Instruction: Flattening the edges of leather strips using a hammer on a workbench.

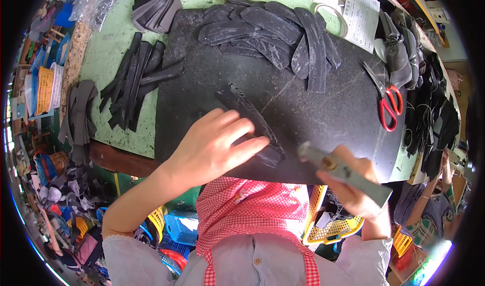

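Observation:
A narrow black strip point(247, 104) with a pale, rough line along its edge lies slantwise on the dark work board point(343, 109). My left hand point(214, 142) rests over it, fingers bent and thumb reaching across the strip, which it holds against the board. Part of the strip is hidden under the fingers. At the board's near right, my right hand point(361, 205) is closed round a hammer point(353, 177). Its grey metal head is raised and slightly blurred; the handle is mostly hidden. Beyond both hands lies a pile of dark, round-ended strips point(252, 31).
Red-handled scissors point(388, 107) lie at the board's right. Left of it, bundles of black strips point(134, 84) and grey strips point(80, 114) lie on the green table point(103, 59). A yellow basket point(338, 230) stands below the near edge. Another person's arm point(422, 202) shows at far right.

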Demonstrator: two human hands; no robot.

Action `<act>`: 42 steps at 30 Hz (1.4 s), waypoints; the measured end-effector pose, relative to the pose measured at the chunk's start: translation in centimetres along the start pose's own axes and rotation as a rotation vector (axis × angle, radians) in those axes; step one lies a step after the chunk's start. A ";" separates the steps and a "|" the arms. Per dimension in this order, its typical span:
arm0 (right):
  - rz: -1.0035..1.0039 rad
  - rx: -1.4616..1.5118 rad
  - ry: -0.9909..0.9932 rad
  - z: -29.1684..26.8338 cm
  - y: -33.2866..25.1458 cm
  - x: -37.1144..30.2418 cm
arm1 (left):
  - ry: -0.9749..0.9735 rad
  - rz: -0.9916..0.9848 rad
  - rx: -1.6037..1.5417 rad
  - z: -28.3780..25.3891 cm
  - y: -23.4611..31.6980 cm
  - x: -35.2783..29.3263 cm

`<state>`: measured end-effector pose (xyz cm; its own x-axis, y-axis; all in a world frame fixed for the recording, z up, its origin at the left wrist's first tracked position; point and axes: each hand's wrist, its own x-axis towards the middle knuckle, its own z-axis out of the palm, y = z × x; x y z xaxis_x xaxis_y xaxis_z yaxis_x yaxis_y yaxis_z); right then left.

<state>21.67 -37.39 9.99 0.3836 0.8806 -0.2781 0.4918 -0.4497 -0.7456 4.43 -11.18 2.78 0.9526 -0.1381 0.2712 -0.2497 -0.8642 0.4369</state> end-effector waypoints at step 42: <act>-0.216 -0.235 -0.273 5.0 -3.1 1.9 | 0.044 -0.180 -0.107 0.6 0.8 -2.3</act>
<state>16.99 -33.58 8.70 0.0467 0.9515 -0.3042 0.7152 -0.2445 -0.6548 2.12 -11.88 2.00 0.9756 0.0369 0.2166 -0.0955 -0.8166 0.5692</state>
